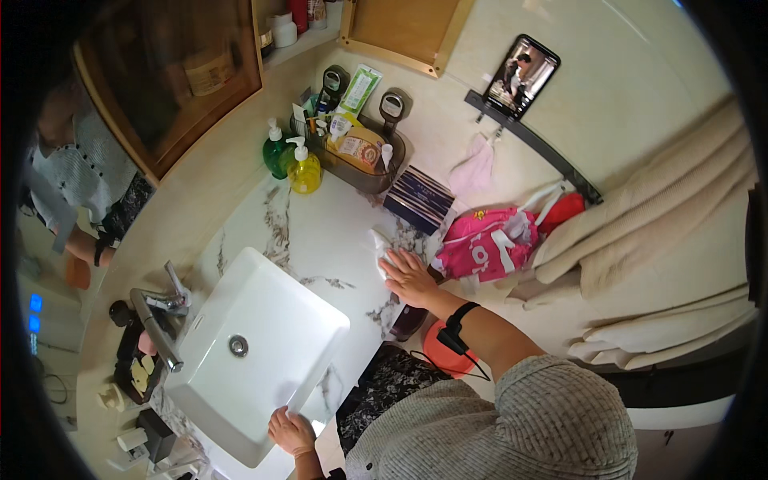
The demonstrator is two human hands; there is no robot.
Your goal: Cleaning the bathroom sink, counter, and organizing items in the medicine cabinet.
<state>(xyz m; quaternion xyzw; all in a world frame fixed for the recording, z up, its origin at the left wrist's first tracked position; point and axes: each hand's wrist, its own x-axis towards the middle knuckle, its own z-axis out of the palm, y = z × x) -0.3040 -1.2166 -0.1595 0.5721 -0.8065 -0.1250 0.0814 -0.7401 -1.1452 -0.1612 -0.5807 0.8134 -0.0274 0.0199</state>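
On the marbled white counter (320, 256), my right hand (410, 278) presses a crumpled white tissue (379, 250) against the surface beside a dark striped box (419, 198). Its fingers are spread over the tissue, which pokes out past the fingertips. My left hand (293, 432) is at the near edge of the white rectangular sink (248, 344), with its bent fingers closed over the rim. A metal faucet (156, 320) stands on the sink's far left side.
Green (277, 154) and yellow pump bottles (305, 172) stand by a toiletry caddy (368, 172) at the back. A pink bag (488, 244) and beige towels (640, 208) hang at right, below a phone (522, 76). A dark soap tray (138, 364) lies behind the faucet.
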